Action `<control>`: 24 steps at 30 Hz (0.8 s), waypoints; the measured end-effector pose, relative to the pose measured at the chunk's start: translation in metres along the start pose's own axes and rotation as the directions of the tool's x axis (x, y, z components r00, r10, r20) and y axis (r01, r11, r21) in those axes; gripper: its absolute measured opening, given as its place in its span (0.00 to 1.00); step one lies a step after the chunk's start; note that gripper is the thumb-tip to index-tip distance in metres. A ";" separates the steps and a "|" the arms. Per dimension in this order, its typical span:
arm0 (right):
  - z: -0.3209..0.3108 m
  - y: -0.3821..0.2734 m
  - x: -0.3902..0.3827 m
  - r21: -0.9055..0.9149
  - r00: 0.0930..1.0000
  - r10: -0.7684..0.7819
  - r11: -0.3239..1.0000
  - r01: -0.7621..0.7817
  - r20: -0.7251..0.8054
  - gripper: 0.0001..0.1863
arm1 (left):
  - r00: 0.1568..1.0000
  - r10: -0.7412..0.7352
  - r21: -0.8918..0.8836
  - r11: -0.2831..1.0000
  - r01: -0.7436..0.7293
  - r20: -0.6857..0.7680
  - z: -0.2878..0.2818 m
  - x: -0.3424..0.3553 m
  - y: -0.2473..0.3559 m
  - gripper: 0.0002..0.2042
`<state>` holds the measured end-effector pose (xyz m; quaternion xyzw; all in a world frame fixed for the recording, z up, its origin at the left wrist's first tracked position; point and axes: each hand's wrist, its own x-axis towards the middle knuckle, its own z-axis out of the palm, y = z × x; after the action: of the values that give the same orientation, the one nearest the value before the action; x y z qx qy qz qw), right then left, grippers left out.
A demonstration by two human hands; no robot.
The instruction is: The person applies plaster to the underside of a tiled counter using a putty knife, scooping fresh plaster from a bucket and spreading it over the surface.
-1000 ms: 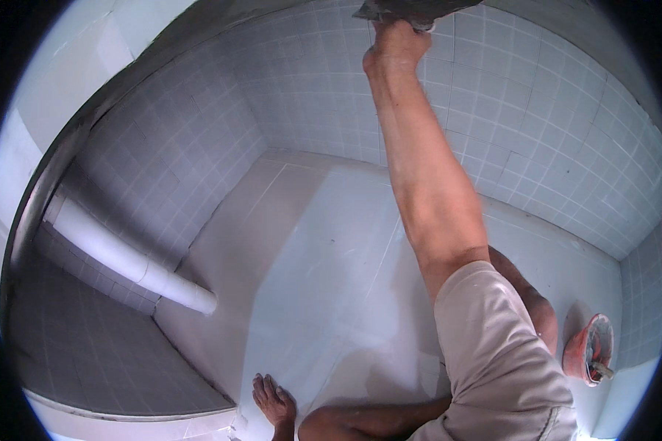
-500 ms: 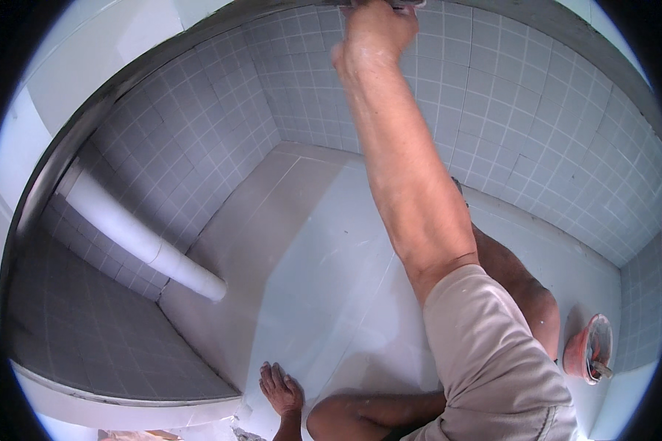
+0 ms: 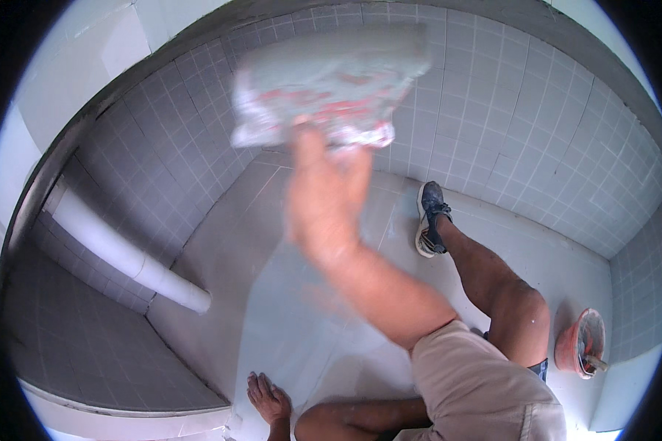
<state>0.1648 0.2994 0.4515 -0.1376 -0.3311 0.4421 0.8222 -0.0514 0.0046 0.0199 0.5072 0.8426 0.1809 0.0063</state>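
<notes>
My right hand point(image 3: 325, 195) is raised in front of the tiled wall, its fingers closed on the lower edge of a crumpled whitish sheet point(image 3: 324, 88) with red patches. Motion smears the sheet, so I cannot tell whether it is cloth or plastic. Down at the lower left, my left hand point(image 3: 269, 399) lies on the pale floor point(image 3: 301, 331) with fingers stretched out. It holds nothing.
A thick white pipe point(image 3: 129, 250) slants between the left wall and the floor. At the right stands a reddish bucket point(image 3: 568, 349) with a handle sticking out. My leg and dark shoe point(image 3: 432, 220) stretch toward the small-tiled wall point(image 3: 493, 110).
My right hand has come down and left from the top of the view, bringing the whitish sheet into full sight. My left hand still rests on the floor.
</notes>
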 end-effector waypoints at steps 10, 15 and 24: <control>-0.076 -0.044 0.229 0.113 0.907 -0.420 0.900 0.420 -0.025 0.25 | 1.000 0.016 0.007 1.000 -0.016 -0.008 0.004 0.003 0.002 0.27; -0.040 -0.040 0.190 0.122 0.890 -0.450 0.881 0.457 -0.078 0.16 | 0.999 0.039 -0.024 0.999 -0.039 -0.008 0.001 0.002 0.008 0.27; 0.049 -0.019 0.059 -0.068 0.827 -0.545 0.838 0.541 -0.137 0.12 | 0.998 0.049 -0.018 0.999 -0.049 -0.036 -0.002 0.000 0.004 0.27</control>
<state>0.1674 0.3330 0.5223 -0.0816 -0.2991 0.1744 0.9346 -0.0481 0.0058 0.0233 0.5243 0.8282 0.1978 -0.0086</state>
